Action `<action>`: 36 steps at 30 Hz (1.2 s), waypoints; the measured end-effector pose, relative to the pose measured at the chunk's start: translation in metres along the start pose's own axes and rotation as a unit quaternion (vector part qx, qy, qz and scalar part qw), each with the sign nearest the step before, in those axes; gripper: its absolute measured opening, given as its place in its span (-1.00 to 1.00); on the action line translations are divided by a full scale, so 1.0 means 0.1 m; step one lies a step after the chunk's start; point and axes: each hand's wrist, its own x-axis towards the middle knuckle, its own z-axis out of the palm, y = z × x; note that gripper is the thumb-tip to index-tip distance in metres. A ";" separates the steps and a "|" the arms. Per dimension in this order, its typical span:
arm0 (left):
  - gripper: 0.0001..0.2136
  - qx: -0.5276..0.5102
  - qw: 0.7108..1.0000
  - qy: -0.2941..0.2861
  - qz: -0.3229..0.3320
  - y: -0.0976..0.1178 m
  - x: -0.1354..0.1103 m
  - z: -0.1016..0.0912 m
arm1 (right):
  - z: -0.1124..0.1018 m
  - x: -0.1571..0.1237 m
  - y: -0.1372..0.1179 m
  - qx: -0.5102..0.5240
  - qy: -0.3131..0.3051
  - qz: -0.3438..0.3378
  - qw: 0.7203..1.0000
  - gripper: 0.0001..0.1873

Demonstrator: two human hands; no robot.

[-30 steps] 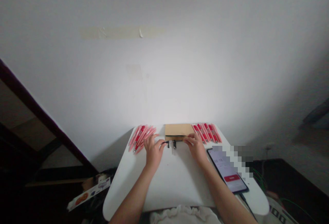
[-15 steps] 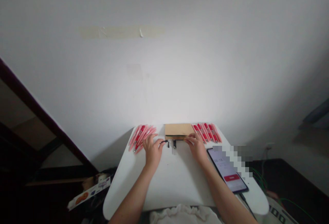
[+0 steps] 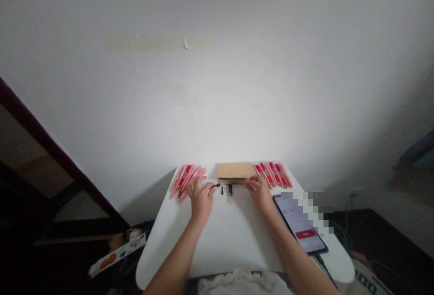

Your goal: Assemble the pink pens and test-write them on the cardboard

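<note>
My left hand (image 3: 200, 197) pinches a small black pen part (image 3: 214, 186) between thumb and fingertips. My right hand (image 3: 259, 191) is closed on a thin dark stick (image 3: 237, 183), which looks like a pen piece, its tip pointing toward the left hand. Whether the two pieces touch is too small to tell. Just below them lie a short black piece (image 3: 222, 191) and a larger black pen cap (image 3: 230, 189), with a clear piece (image 3: 229, 199) beside it. Behind the hands sits a tan cardboard box or pad (image 3: 235, 170).
Pink and red pens (image 3: 183, 182) lie in a bunch at the back left of the white table (image 3: 224, 245). Another row of pens (image 3: 274, 174) is at the back right. A phone (image 3: 298, 225) with a cable lies on the right. The wall (image 3: 237, 105) stands directly behind.
My left hand has shifted slightly left with the black pen part, widening the gap to the right hand's stick a little. The right hand stays nearly still.
</note>
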 end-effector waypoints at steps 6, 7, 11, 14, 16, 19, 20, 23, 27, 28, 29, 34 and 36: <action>-0.93 -0.002 1.000 0.004 0.001 -0.02 -0.01 0.03 | 0.01 0.00 -0.03 0.002 -0.001 0.007 1.000 -0.69; -0.93 -0.004 1.000 0.003 0.001 -0.02 -0.01 0.03 | 0.01 -0.01 -0.05 0.003 -0.002 0.008 1.000 -0.69; -0.92 -0.008 1.000 -0.002 0.002 -0.01 -0.01 0.02 | 0.00 -0.01 -0.07 0.012 -0.006 0.011 1.000 -0.68; -0.92 -0.008 1.000 -0.005 0.000 -0.01 -0.01 0.01 | 0.00 -0.01 -0.06 0.018 -0.010 0.012 1.000 -0.67; -0.91 -0.005 1.000 -0.007 -0.003 0.00 -0.01 0.01 | 0.00 -0.01 -0.05 0.021 -0.012 0.013 1.000 -0.67; -0.91 -0.003 1.000 -0.004 -0.005 0.00 -0.01 0.01 | 0.01 0.00 -0.03 0.024 -0.014 0.013 1.000 -0.67; -0.91 -0.003 1.000 -0.002 -0.005 0.00 -0.01 0.02 | 0.01 -0.01 -0.03 0.025 -0.014 0.013 0.999 -0.66; -0.91 0.001 1.000 0.005 -0.005 -0.01 -0.01 0.02 | 0.02 -0.01 -0.02 0.029 -0.009 0.012 0.999 -0.66; -0.91 0.005 1.000 0.014 -0.001 -0.02 -0.01 0.03 | 0.01 -0.01 -0.02 0.036 -0.005 0.009 0.999 -0.67; -0.91 0.006 1.000 0.014 0.000 -0.02 -0.01 0.03 | 0.01 0.00 -0.02 0.036 -0.006 0.010 0.999 -0.67; -0.91 0.006 1.000 0.014 0.001 -0.03 -0.01 0.03 | 0.01 0.00 -0.03 0.036 -0.006 0.012 0.999 -0.67; -0.90 0.006 1.000 0.018 -0.002 -0.04 -0.01 0.04 | -0.01 0.01 -0.04 0.033 -0.001 0.020 0.999 -0.67; -0.90 0.005 1.000 0.019 -0.009 -0.04 -0.01 0.04 | -0.01 0.01 -0.04 0.034 0.004 0.023 0.999 -0.66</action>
